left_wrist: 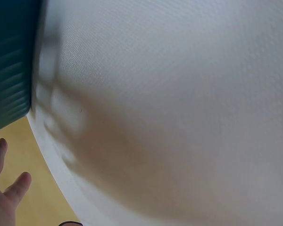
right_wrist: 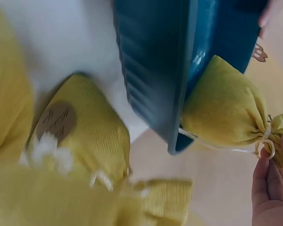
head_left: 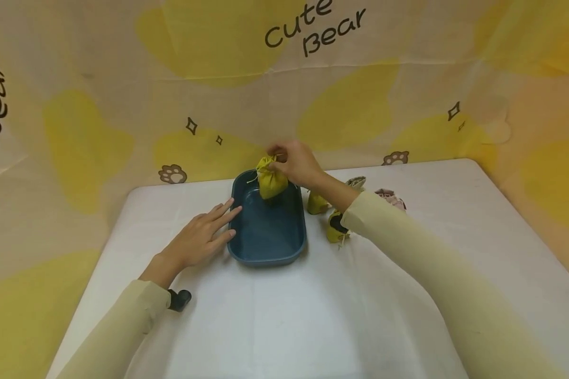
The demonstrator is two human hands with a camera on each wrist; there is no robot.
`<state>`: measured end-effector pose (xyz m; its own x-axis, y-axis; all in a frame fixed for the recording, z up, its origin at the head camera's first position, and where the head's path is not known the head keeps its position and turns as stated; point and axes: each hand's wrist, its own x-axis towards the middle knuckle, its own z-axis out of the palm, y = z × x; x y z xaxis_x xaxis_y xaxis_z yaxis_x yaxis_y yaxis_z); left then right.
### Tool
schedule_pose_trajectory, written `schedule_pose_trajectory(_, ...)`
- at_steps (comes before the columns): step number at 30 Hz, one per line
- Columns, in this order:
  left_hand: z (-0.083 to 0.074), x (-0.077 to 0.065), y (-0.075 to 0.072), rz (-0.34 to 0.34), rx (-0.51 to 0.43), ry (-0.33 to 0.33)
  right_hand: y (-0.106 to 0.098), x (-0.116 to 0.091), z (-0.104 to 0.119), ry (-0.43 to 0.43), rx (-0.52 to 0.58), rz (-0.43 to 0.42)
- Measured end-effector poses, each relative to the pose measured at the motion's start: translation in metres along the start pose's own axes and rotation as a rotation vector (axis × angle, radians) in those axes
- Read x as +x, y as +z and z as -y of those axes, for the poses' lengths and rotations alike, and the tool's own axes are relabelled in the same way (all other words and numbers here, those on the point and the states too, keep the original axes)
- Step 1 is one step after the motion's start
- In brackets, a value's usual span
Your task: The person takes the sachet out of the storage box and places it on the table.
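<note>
My right hand (head_left: 297, 164) pinches a small yellow drawstring pouch (head_left: 272, 184) by its gathered neck. The pouch hangs over the far end of a dark blue rectangular tub (head_left: 265, 231). In the right wrist view, the fingertips (right_wrist: 269, 176) grip beside the white cord, and the pouch's body overlaps the tub's rim. Fingers spread and straight, my left hand (head_left: 199, 237) lies along the tub's left side, its fingertips at the rim. The left wrist view shows part of that hand (left_wrist: 4, 188) near the tub's ribbed outer wall (left_wrist: 12, 70).
Right of the tub, partly behind my right forearm, stand more yellow pouches (head_left: 316, 204), one bearing a round brown label (right_wrist: 56, 121). A pink patterned pouch (head_left: 391, 199) lies farther right. The white table (head_left: 194, 337) meets a printed yellow cloth backdrop (head_left: 218, 100) behind.
</note>
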<state>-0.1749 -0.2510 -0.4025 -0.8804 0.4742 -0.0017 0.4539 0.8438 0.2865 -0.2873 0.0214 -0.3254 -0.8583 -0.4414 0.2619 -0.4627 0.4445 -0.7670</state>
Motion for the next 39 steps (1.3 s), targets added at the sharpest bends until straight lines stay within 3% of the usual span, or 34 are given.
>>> schedule_pose_trajectory(7, 0.001, 0.0, 0.0, -0.005, 0.012, 0.004, -0.022, -0.011, 0.003, -0.024, 0.089, 0.002)
schedule_pose_trajectory(16, 0.002, 0.0, 0.001, -0.008, 0.01, 0.011, -0.042, -0.03, 0.011, -0.056, 0.114, 0.036)
schedule_pose_trajectory(23, -0.001, 0.0, -0.001, -0.008, 0.001, 0.019, -0.056, -0.045, 0.014, -0.103, 0.189, 0.09)
schedule_pose_trajectory(39, -0.001, -0.002, -0.002, -0.026, -0.011, 0.033, -0.082, -0.081, 0.004, -0.149, 0.156, 0.202)
